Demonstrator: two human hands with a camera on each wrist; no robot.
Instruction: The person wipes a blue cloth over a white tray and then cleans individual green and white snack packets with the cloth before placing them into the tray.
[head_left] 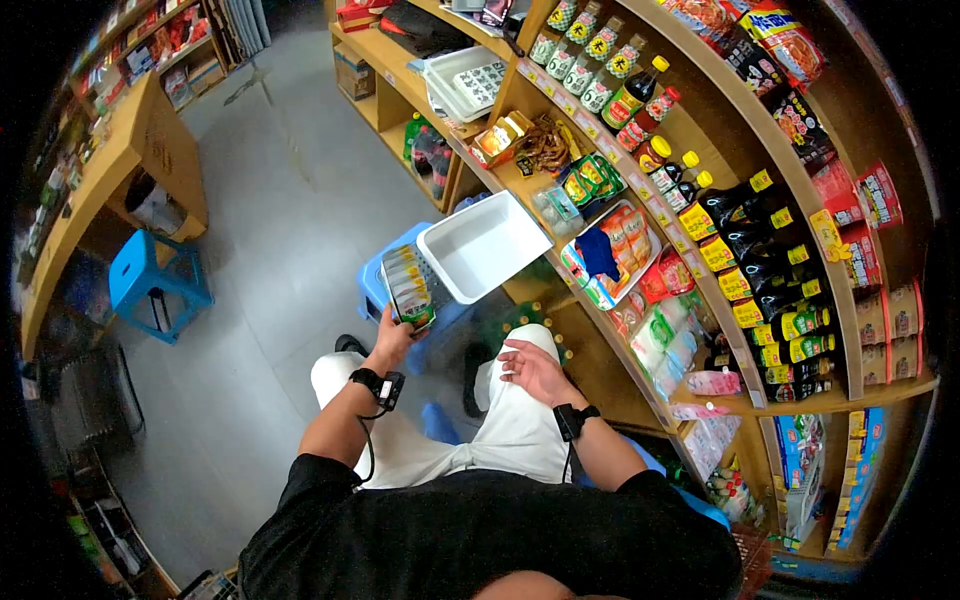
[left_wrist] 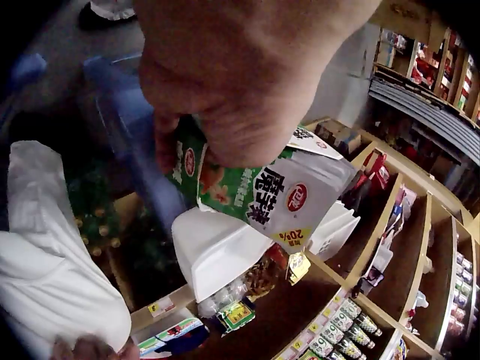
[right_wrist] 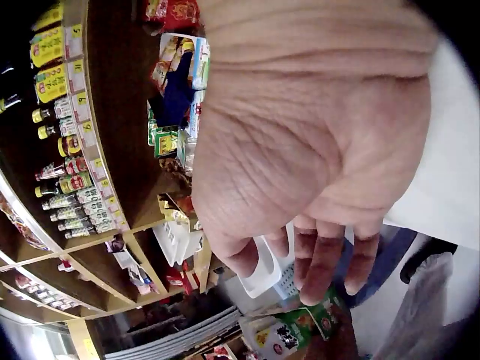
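My left hand [head_left: 393, 342] grips the near end of a green and silver snack box [head_left: 408, 284] that has several packets lined up in it. In the left wrist view, the fingers curl over the green end of the box [left_wrist: 244, 187], and its printed silver side faces the camera. Just beyond the box is a white plastic tub [head_left: 485, 245] with a bare inside. My right hand [head_left: 535, 372] is over the right knee, its palm turned up and fingers loosely bent, holding nothing. The right wrist view shows that palm [right_wrist: 315, 150] close up.
A blue stool [head_left: 371, 287] stands under the box and tub. Wooden shelves on the right carry sauce bottles [head_left: 745, 255], and a lower ledge holds a tray of packets [head_left: 625, 245]. Green bottles [head_left: 530, 312] stand low by the knee. Another blue stool [head_left: 150, 275] is at left.
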